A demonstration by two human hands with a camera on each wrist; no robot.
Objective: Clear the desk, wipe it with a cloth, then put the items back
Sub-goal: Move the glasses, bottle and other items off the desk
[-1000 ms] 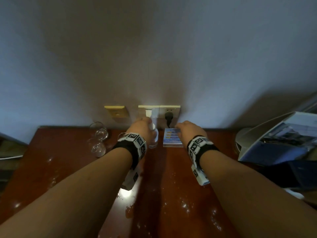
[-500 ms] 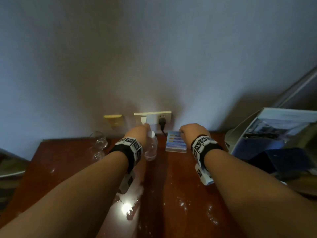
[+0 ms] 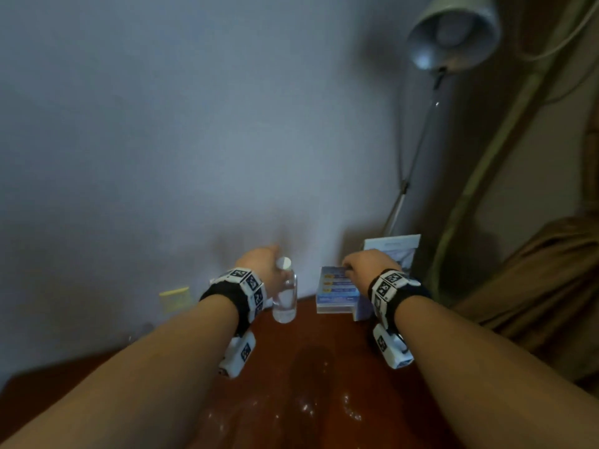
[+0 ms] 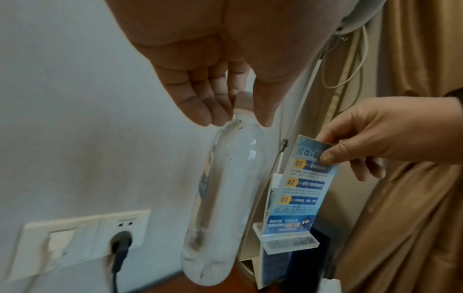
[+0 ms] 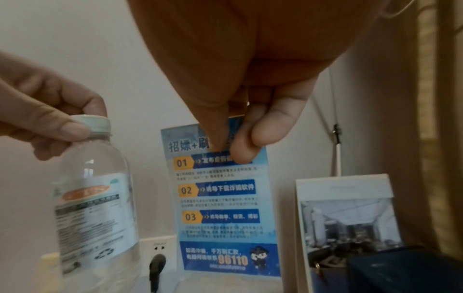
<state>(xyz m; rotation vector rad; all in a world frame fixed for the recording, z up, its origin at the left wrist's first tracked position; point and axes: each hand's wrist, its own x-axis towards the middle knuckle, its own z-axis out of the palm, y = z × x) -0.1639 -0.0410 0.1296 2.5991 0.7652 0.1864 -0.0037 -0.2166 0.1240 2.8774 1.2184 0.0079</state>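
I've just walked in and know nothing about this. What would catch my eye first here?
Two bare arms reach over a wet, reddish desk. The left hand pinches a clear water bottle by its neck, lifted off the desk; the right hand pinches the top of a blue acrylic sign. A grey desk lamp hangs above on the right.

Grey lamp [image 3: 453, 30] overhead, wall socket [image 4: 82, 236] with black plug [image 4: 120, 243], tan curtain [image 3: 544, 286].

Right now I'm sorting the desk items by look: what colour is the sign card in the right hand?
Mostly blue sign card, with orange number tabs; clearest in the right wrist view.
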